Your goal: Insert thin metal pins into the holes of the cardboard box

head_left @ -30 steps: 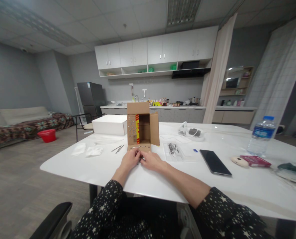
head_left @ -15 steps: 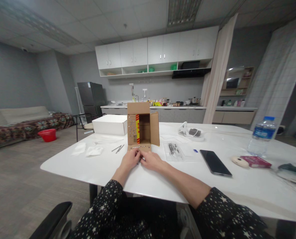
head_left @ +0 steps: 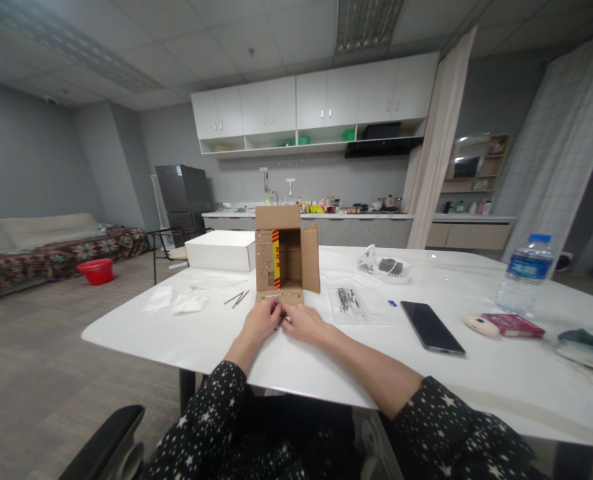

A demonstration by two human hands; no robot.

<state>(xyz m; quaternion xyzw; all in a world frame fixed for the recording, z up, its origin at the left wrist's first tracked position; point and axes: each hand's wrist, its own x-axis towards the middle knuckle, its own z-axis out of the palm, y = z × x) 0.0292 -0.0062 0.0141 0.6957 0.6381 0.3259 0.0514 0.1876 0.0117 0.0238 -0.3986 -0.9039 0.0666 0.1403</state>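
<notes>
An open brown cardboard box [head_left: 286, 257] with a red and yellow stripe lies on its side on the white table [head_left: 326, 360], its mouth facing me. Small metal pieces dot its left flap and the bottom flap [head_left: 279, 297] that lies flat on the table. My left hand [head_left: 261, 320] and my right hand [head_left: 302, 323] rest together at the front edge of that bottom flap, fingertips meeting over something small that I cannot make out.
A white box [head_left: 220, 250] stands left of the cardboard box, with white tissues [head_left: 175, 301] and thin dark rods [head_left: 236, 299]. Right of it lie a clear bag of parts [head_left: 348, 301], a phone [head_left: 431, 326], a water bottle [head_left: 524, 272] and a red packet [head_left: 511, 324].
</notes>
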